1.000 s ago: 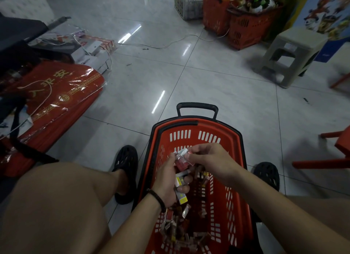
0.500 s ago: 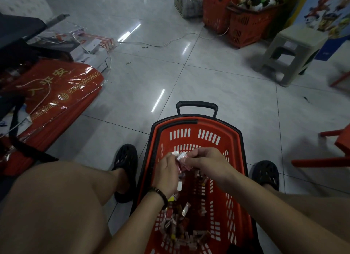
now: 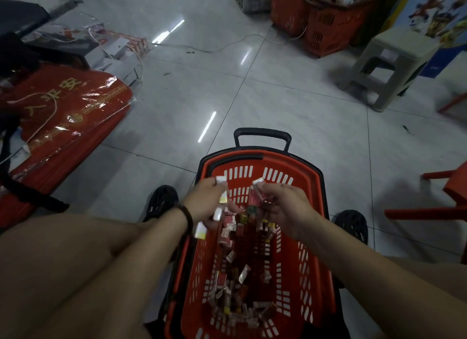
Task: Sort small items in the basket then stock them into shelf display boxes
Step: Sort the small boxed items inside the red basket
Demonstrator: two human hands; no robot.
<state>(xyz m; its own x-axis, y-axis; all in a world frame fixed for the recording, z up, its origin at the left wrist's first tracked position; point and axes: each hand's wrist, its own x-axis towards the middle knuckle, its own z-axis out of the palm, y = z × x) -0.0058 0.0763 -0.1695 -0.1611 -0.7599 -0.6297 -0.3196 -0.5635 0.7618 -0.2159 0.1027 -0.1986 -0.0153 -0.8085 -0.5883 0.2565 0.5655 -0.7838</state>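
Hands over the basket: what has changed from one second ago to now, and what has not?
The hands, which met at one packet, have drawn apart. The left hand moved left and a little forward, gripping the white-and-yellow packets. The right hand pinches the red packet and hardly moved. The basket and the loose packets inside stayed in place.

L grip on white-yellow packets, R grip on red packets, both over red basket.
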